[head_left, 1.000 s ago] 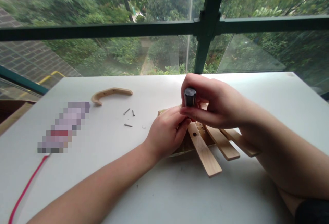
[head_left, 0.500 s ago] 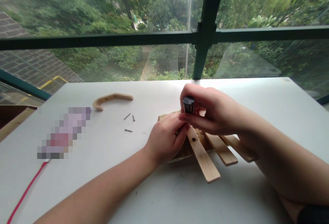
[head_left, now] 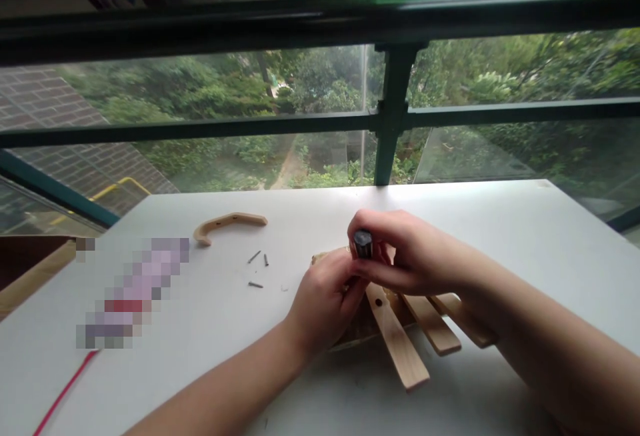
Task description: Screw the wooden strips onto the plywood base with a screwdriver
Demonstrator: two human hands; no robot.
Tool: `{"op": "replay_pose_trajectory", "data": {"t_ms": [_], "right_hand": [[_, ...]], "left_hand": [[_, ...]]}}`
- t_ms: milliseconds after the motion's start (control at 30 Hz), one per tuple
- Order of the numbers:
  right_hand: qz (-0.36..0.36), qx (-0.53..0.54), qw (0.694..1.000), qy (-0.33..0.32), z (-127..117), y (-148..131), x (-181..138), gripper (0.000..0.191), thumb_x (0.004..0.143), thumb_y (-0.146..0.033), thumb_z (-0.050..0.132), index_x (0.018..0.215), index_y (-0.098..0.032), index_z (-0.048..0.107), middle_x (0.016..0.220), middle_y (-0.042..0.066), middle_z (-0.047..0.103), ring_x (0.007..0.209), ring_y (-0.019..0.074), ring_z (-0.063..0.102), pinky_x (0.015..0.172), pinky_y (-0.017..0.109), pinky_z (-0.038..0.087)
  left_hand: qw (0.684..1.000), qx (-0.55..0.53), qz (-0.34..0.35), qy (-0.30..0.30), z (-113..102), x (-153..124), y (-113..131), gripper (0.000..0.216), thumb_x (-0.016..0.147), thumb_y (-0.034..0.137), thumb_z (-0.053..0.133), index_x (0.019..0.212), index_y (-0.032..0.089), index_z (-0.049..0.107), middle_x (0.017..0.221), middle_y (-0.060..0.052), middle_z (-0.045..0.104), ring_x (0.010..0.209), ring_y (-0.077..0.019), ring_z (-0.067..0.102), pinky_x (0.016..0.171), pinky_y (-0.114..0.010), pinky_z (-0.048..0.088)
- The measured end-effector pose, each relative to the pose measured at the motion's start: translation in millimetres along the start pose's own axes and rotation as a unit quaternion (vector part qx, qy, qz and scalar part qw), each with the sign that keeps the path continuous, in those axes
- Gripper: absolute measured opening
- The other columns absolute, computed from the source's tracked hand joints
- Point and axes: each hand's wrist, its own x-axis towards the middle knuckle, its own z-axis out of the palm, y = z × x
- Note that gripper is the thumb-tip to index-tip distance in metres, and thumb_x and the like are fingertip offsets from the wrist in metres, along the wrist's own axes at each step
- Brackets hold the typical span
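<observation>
My right hand (head_left: 405, 256) is closed round a dark screwdriver handle (head_left: 362, 244), held upright over a wooden piece with several flat slats (head_left: 397, 343) fanning toward me. My left hand (head_left: 325, 299) presses on the left part of that wooden piece, fingers curled beside the tool's tip. What its fingertips pinch is hidden. The piece lies on a white table (head_left: 500, 223).
A curved wooden part (head_left: 227, 224) lies at the back left, with three loose screws (head_left: 257, 266) between it and my hands. A blurred-out object (head_left: 133, 293) and a red cord (head_left: 65, 389) lie at the left. A glass window with a green frame runs behind the table.
The view has tilted upward, so the table and hands sit lower in the picture. Both hands keep their hold on the handle and the wooden piece.
</observation>
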Motion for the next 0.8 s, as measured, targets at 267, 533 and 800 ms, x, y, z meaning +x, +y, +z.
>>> {"op": "replay_pose_trajectory", "data": {"t_ms": [267, 533, 800], "right_hand": [[0.008, 0.016, 0.998, -0.057, -5.0, -8.2, -2.2, 0.031, 0.078, -0.006, 0.052, 0.105, -0.021, 0.053, 0.089, 0.001, 0.065, 0.072, 0.0127, 0.055, 0.064, 0.025, 0.042], [0.044, -0.019, 0.998, -0.035, -0.6, -1.7, -2.5, 0.016, 0.083, -0.018, 0.056, 0.094, -0.022, 0.045, 0.078, 0.0, 0.059, 0.066, 0.0124, 0.05, 0.059, 0.024, 0.038], [0.062, -0.013, 0.998, -0.024, 3.3, -1.5, -2.1, 0.016, 0.082, -0.022, 0.06, 0.09, -0.021, 0.046, 0.082, 0.003, 0.064, 0.068, 0.013, 0.052, 0.062, 0.025, 0.041]], "left_hand": [[1.0, -0.009, -0.01, -0.005, -0.3, -1.7, -1.1, 0.007, 0.092, 0.02, 0.055, 0.093, 0.02, 0.062, 0.091, -0.005, 0.068, 0.085, -0.0194, 0.064, 0.077, -0.032, 0.052], [1.0, -0.022, -0.018, -0.009, -2.2, 1.2, 3.3, 0.01, 0.093, 0.021, 0.052, 0.093, 0.021, 0.063, 0.092, -0.006, 0.07, 0.086, -0.0202, 0.065, 0.079, -0.033, 0.054], [0.999, -0.021, -0.024, -0.007, -1.4, 0.5, 2.2, 0.013, 0.093, 0.022, 0.051, 0.091, 0.022, 0.064, 0.091, -0.006, 0.07, 0.086, -0.0211, 0.066, 0.079, -0.033, 0.056]]}}
